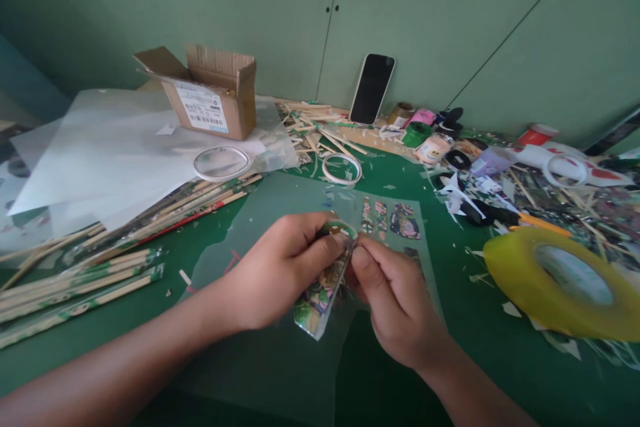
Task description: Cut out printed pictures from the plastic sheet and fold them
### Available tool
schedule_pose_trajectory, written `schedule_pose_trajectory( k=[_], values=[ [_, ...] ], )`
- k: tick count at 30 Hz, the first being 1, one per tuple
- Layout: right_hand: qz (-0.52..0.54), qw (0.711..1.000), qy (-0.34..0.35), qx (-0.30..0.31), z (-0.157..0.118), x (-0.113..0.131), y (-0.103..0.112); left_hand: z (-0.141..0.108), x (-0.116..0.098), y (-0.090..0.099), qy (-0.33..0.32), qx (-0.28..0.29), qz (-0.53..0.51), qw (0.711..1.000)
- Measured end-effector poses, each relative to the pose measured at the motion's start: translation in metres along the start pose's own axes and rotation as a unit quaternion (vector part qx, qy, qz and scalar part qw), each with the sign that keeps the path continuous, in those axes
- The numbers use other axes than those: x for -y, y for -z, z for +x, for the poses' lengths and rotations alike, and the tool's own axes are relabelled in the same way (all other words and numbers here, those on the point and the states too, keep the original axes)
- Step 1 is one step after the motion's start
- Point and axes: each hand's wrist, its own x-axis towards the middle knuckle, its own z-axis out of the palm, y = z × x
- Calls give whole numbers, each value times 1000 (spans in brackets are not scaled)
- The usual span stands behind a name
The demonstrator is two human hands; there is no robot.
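Observation:
Between my hands is a colourful printed strip (316, 309) with a glossy, clear edge, tilted above the sheet. My left hand (285, 267) is closed on it, thumb on top. At the strip's right edge, the thumb and fingers of my right hand (395, 297) are pinched together; what exactly sits in that pinch is hidden. Beneath lies a translucent sheet (270, 360) on the green mat. Beyond my right hand, several patterned cut-outs (405, 221) lie flat on that sheet.
A wide roll of yellow tape (515, 267) lies at right, near scraps and small jars (434, 147). Bundled wooden sticks (75, 290) lie left. An open cardboard box (215, 93), white tape rings (342, 169) and a leaning phone (373, 89) stand or lie towards the back.

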Motion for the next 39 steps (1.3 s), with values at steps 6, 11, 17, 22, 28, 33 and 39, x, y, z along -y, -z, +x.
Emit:
schedule_pose_trajectory(
  k=[6,11,17,22,28,33,39],
  values=[
    [89,995,-40,33,-2,-2,1,-1,-2,-1,2,-16,9,1000],
    [121,991,-47,40,-3,-3,2,-1,-1,-2,-5,-18,-3,1000],
    [151,985,-55,64,-3,-5,3,-1,-1,-1,-10,-30,11,999],
    [131,988,-45,67,-2,-5,4,-2,-1,-1,-6,-34,18,999],
    [99,993,-33,48,-2,-7,3,-1,2,2,-9,-33,-25,999],
    [75,996,-25,49,0,-8,3,2,3,15,33,82,-120,989],
    [66,998,-16,14,0,-8,4,8,6,20,44,129,-151,979]
  ],
)
